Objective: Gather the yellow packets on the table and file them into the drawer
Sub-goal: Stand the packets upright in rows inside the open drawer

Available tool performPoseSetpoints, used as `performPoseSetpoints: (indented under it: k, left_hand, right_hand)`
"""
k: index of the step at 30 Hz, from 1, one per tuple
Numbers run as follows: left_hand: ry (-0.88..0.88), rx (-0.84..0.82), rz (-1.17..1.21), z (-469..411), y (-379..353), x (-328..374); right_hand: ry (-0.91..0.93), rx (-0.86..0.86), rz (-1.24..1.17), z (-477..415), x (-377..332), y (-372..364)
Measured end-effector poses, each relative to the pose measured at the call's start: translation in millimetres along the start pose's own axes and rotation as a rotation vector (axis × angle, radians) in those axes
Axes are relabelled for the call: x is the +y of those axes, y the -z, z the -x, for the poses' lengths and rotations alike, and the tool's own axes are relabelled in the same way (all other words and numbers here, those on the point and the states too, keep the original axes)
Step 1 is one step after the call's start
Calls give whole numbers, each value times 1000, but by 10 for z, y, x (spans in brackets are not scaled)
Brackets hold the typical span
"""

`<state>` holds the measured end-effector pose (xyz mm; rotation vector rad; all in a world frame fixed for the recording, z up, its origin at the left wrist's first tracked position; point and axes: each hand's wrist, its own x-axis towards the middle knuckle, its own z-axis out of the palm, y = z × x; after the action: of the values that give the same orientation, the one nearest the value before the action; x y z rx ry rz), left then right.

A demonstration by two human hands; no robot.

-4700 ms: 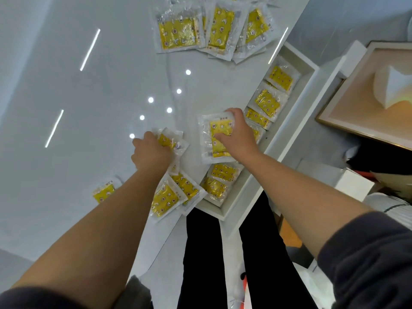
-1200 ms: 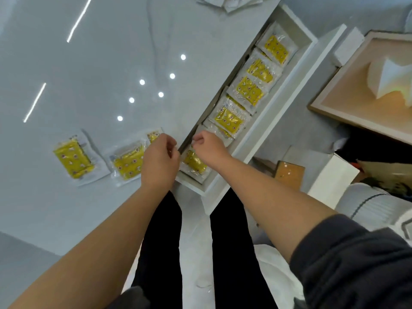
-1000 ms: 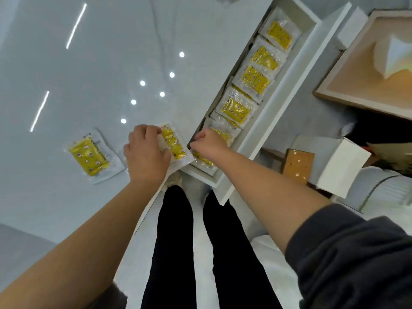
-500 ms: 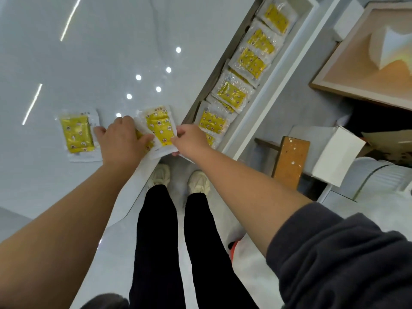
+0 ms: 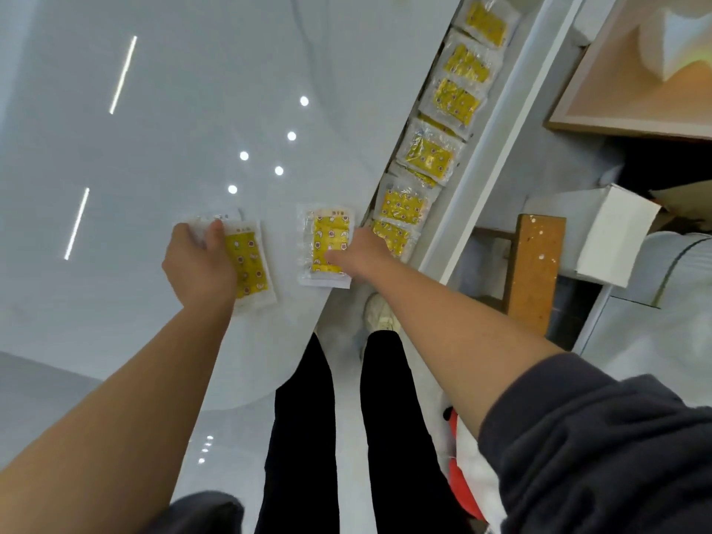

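My right hand [image 5: 358, 254] pinches the lower right part of a yellow packet [image 5: 327, 240] above the glossy white table [image 5: 154, 129], near the table's edge. My left hand [image 5: 198, 264] lies over two overlapping packets: a yellow one [image 5: 250, 264] and another [image 5: 215, 219] mostly hidden under my fingers, which curl round them. To the right, the open white drawer [image 5: 497, 156] holds a row of several yellow packets [image 5: 429, 156], overlapping from near to far.
Beyond the drawer stand a wooden stool [image 5: 535, 271], a white box [image 5: 612, 237] and a beige framed panel [image 5: 632, 82]. My legs and a shoe [image 5: 379, 314] show below the table edge. A red and white thing [image 5: 466, 487] lies on the floor.
My left hand slid left and gathered the far-left packet with the one under it. My right hand took the other packet and now holds it apart, nearer the drawer.
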<state>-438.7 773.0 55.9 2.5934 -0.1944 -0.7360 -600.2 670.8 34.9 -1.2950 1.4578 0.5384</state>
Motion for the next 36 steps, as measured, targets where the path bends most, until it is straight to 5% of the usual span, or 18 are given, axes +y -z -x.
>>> performPoseSetpoints:
  k: [7,16,23,30,36]
  left_hand:
    - [145,1,-13,-198,-41,-15]
    - [121,-61,-119,-193,-104,22]
    - [-45,-133,68,144,-390,400]
    - [-60,-175,185,630,-893,939]
    - [168,-347,459,1000,-1286,1549]
  right_hand:
    - [16,-12,45,87,-45,-60]
    - [87,-37,-84,87,89,-47]
    - [56,-52,-463,14,389,303]
    - [-23,-516,-975,-115,777,1079]
    - [45,-405,-982,-175,756,1721]
